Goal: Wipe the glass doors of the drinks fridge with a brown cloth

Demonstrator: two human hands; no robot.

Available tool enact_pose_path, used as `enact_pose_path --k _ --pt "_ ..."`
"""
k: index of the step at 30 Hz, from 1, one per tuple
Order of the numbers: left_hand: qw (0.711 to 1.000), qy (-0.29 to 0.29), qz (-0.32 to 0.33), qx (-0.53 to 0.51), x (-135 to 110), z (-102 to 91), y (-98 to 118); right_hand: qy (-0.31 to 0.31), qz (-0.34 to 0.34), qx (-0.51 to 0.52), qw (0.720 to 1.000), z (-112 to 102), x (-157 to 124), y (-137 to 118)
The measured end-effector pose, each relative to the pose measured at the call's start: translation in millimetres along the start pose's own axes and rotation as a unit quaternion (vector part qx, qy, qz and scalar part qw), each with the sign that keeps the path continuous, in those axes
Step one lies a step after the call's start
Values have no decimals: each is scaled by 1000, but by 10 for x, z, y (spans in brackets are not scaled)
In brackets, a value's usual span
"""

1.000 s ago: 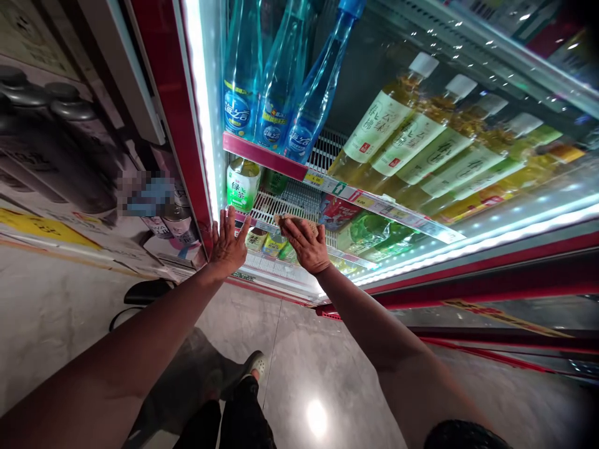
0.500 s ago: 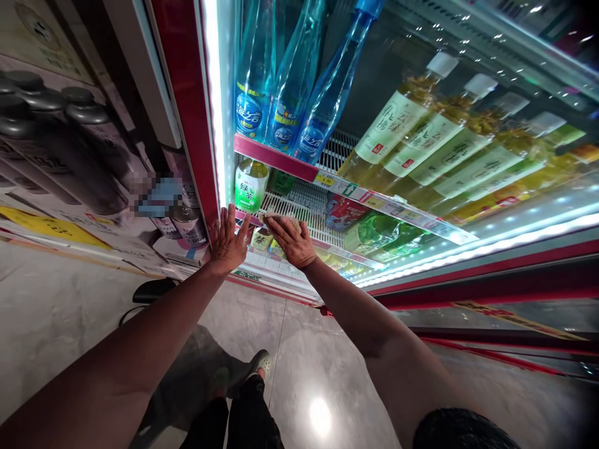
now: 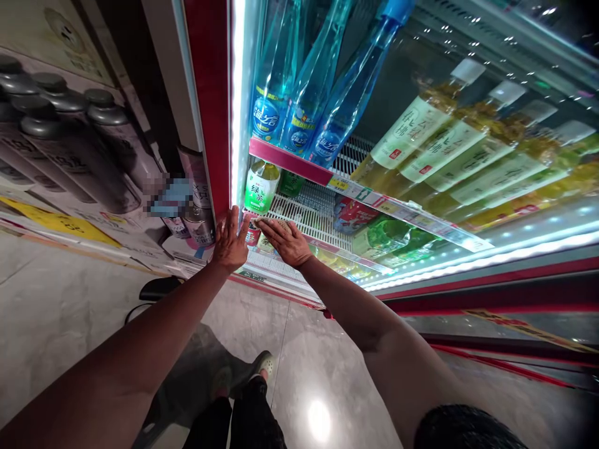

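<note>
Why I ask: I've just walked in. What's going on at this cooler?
A person has both bare hands at the front of a lit, red-framed drinks cooler. The right hand holds a flat, brown, cloth-like piece under its fingers. The left hand is open at the cooler's left edge; what it touches is unclear. A plastic bottle with a green-and-white label stands on a shelf just beyond them.

The single view looks from the person's head, forward and steeply down along both forearms (image 3: 182,321). It faces a lit drinks fridge (image 3: 211,87) close by, its shelf edges slanting down rightward, with the floor (image 3: 341,362) and the wearer's legs (image 3: 256,415) below.
</note>
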State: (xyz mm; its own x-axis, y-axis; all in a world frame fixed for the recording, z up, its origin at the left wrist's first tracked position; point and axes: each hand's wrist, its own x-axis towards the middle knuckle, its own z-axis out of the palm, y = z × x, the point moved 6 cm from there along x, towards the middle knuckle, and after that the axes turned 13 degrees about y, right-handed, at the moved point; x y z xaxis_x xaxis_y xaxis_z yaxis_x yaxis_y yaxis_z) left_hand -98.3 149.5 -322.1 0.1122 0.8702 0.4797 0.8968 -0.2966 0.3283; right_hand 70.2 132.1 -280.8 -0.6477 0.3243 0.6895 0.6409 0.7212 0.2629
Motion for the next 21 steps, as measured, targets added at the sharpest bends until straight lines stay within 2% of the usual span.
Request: enact_pose_path --k 2,6,12,17,21 --pt "1000 9 4 -1 -15 -1 -17 -13 19 16 1000 29 45 3" --pt "999 34 -33 -2 -51 -17 -111 -16 84 14 996 68 148 30" --pt "1000 14 -19 -13 -57 -39 -188 -92 29 33 995 192 318 -117" --pt "999 4 -48 -15 -65 -10 -282 -32 74 12 997 237 531 -90" --pt "999 -4 -36 -18 -96 2 -334 -60 31 46 997 400 511 -227"
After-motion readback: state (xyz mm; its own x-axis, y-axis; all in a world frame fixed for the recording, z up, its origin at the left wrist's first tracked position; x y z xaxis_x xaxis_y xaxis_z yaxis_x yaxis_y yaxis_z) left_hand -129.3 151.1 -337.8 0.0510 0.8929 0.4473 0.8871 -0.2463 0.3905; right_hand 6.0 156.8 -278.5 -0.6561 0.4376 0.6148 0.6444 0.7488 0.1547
